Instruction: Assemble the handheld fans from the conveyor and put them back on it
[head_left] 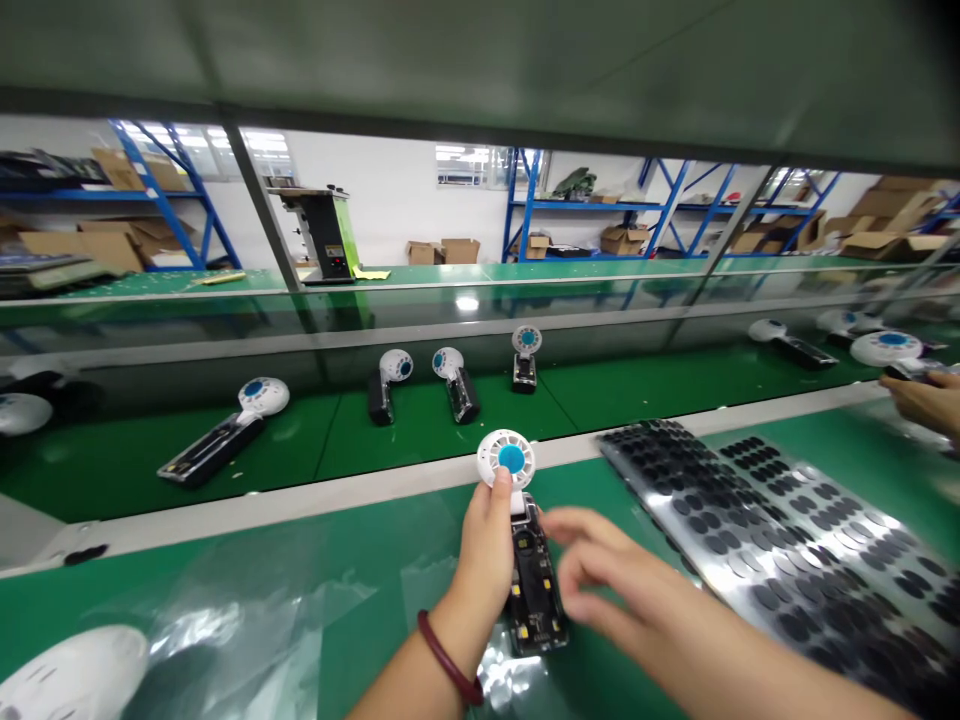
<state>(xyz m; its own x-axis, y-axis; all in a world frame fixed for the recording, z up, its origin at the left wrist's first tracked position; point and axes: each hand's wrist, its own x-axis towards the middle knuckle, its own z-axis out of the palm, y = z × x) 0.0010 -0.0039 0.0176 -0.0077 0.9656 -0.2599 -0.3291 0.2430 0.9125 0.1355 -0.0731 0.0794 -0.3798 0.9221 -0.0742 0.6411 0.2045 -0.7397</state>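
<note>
My left hand (487,540) is closed around the neck of a handheld fan (534,590), thumb resting at the lower edge of its white round head. The head has a blue centre disc. The fan's dark body stands open towards me, with a circuit board and small yellow parts showing. My right hand (607,570) is just right of the body, its index finger by the upper right edge; I cannot tell whether it touches. Its fingers are bent and apart, with nothing visible between them. Sheets of black oval stickers (720,540) lie to the right of this hand.
Several similar fans (456,385) lie on the green conveyor belt (337,440) beyond the white rail (405,487). Clear plastic film (247,600) and a white round part (75,670) are at left. Another person's hand (926,400) is at far right. A shelf (480,60) hangs overhead.
</note>
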